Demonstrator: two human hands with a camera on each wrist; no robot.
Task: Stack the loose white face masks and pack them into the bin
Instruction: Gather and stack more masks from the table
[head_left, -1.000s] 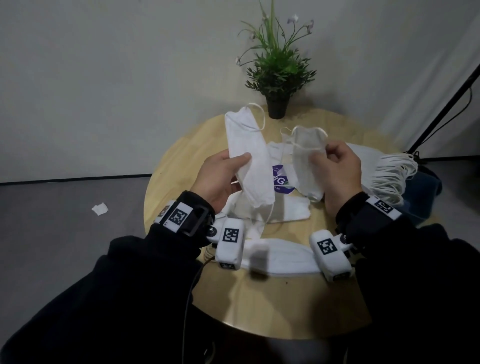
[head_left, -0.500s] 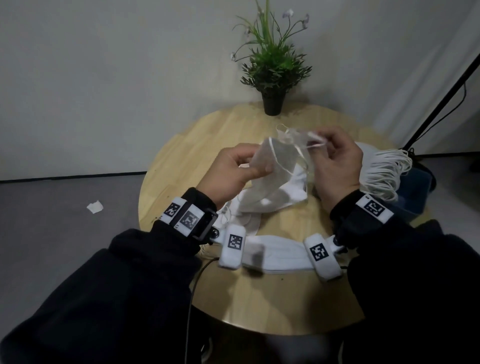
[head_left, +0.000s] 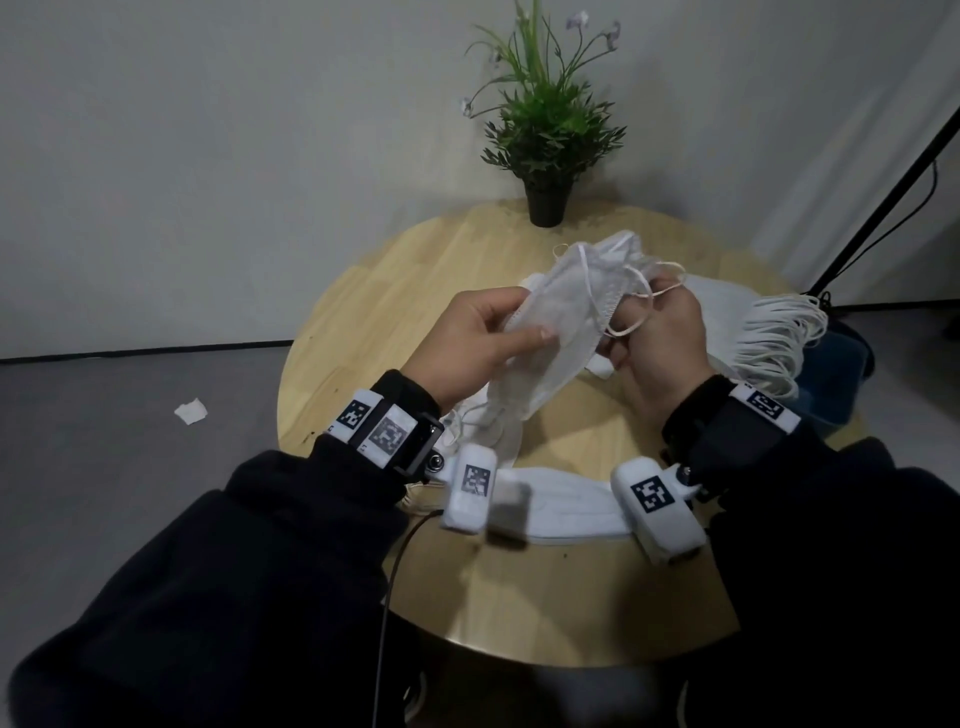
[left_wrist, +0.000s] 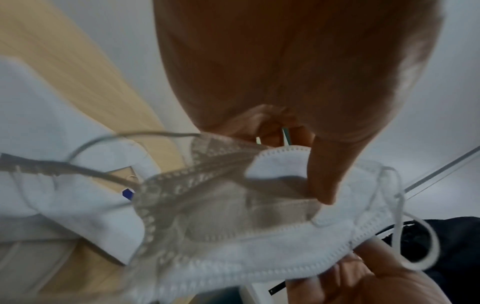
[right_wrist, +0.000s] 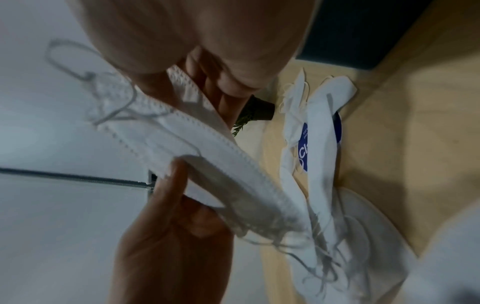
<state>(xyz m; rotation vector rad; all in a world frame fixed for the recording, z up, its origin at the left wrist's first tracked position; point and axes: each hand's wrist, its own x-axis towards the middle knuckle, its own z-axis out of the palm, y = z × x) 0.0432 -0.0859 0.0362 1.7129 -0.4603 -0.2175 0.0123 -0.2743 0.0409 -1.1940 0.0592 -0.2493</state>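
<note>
Above the middle of the round wooden table (head_left: 363, 312), both hands hold two white face masks (head_left: 558, 325) laid one on the other. My left hand (head_left: 524, 319) pinches their near left part between thumb and fingers. My right hand (head_left: 631, 332) grips their right end, with ear loops hanging over its fingers. In the left wrist view the thumb (left_wrist: 327, 174) presses on the masks (left_wrist: 259, 236). The right wrist view shows the same masks (right_wrist: 207, 154) edge on. A stack of masks (head_left: 769, 338) lies at the right, over the dark blue bin (head_left: 841, 384).
More loose masks lie on the table: one flat near the front edge (head_left: 561, 504), others under my hands (right_wrist: 319, 144) over a blue round label. A potted plant (head_left: 545, 130) stands at the back edge. A scrap of paper (head_left: 190, 411) lies on the floor at left.
One second ago each hand held its own mask, apart. The hands came together, and the two masks now lie against each other, held by both hands.
</note>
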